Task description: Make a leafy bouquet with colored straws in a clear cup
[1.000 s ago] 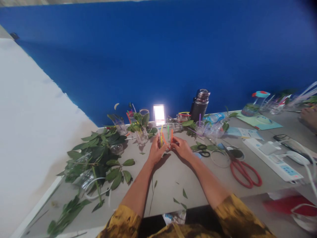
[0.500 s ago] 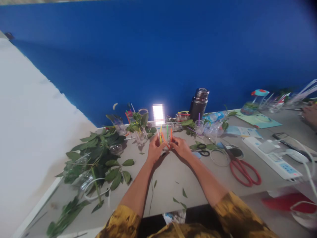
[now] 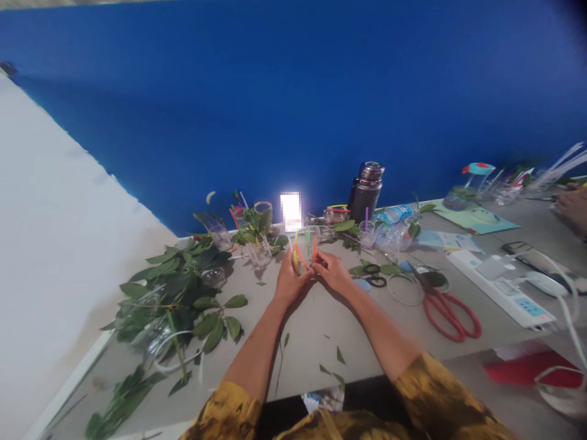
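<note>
The left hand (image 3: 290, 280) and right hand (image 3: 332, 272) steady a clear plastic cup (image 3: 303, 264) of thin orange, green and yellow straws (image 3: 308, 243) on the pale grey worktop (image 3: 321, 330), fingers (image 3: 320, 260) curled snugly around it.

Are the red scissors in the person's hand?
No, the scissors lie on the table, off to the side of the right hand.

Right hand (image 3: 332, 272) now closer to left hand (image 3: 290, 280); coloured straws (image 3: 308, 244) in the clear plastic cup (image 3: 302, 263) seem bunched tighter, view partly blocked.
</note>
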### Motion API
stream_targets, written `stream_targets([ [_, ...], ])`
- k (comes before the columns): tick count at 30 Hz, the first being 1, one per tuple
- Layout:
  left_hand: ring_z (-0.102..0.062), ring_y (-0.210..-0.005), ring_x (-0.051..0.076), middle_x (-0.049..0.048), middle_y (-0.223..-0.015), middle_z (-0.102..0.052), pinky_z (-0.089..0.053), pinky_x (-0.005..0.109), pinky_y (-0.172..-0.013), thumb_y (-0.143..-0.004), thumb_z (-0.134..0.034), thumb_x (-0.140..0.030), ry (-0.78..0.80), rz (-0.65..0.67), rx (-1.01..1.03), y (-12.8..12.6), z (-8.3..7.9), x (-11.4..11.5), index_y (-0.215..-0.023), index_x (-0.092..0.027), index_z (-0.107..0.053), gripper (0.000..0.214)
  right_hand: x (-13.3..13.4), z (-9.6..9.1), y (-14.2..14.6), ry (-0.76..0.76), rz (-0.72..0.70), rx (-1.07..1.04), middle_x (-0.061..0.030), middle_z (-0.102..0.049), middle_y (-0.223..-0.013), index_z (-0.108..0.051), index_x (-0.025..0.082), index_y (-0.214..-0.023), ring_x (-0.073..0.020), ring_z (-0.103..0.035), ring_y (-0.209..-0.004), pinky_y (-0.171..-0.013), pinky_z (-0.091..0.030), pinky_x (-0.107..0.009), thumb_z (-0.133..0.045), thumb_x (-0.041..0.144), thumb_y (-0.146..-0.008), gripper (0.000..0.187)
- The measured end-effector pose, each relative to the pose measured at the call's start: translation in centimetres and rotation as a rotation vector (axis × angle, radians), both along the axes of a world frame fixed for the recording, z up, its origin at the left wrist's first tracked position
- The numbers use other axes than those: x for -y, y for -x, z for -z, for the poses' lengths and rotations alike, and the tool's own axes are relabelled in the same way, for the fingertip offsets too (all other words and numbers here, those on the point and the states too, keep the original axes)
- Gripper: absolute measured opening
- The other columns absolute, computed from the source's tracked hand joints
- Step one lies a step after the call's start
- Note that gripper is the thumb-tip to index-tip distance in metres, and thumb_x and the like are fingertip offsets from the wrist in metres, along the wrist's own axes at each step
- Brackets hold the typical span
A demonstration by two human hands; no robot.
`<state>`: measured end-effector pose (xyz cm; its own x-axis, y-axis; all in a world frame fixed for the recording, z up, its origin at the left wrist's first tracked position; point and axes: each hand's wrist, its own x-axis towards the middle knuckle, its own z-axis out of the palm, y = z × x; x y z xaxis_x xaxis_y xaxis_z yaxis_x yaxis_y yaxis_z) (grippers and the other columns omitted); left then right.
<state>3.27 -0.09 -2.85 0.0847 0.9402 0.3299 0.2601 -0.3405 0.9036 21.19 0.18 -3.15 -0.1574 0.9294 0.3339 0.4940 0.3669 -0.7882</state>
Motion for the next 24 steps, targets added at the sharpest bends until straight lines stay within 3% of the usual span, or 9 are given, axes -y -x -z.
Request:
stream_targets([
  [10,-0.065,-0.126,0.032,0.0128,-0.137,-0.068,-0.051,0.047,-0.11,-0.079,-0.084,-0.03,-0.018,-0.089,-0.172,-0.34,-0.12,0.17,-0.145,-0.024,-0.053,0.074,-0.1,0.18,0.2,0.004,0.007,-0.003,-0.004,-0.074,-0.091,-0.075,0.022,-0.106,-0.0228,-0.065,-0.086,-0.081,-0.049,-0.031,-0.062,0.03,-0.094,0.02],
  [17,-0.067,-0.125,0.034,0.0142,-0.14,-0.068,-0.052,0.046,-0.107,-0.073,-0.089,-0.028,0.05,-0.128,-0.172,-0.1,0.08,0.07,-0.152,-0.023,-0.046,0.09,0.12,-0.14,0.32,0.023,0.012,-0.039,-0.0046,-0.077,-0.095,-0.076,0.021,-0.11,-0.0228,-0.068,-0.086,-0.085,-0.051,-0.034,-0.063,0.03,-0.093,0.023],
  [24,-0.071,-0.112,0.031,0.0116,-0.126,-0.074,-0.055,0.045,-0.099,-0.076,-0.086,-0.029,0.067,-0.094,-0.186,0.01,-0.07,0.15,-0.137,-0.022,-0.057,0.069,-0.14,0.41,0.74,0.095,0.043,-0.26,-0.01,-0.078,-0.122,-0.068,0.022,-0.128,-0.0241,-0.074,-0.109,-0.095,-0.058,-0.038,-0.071,0.023,-0.086,0.043],
])
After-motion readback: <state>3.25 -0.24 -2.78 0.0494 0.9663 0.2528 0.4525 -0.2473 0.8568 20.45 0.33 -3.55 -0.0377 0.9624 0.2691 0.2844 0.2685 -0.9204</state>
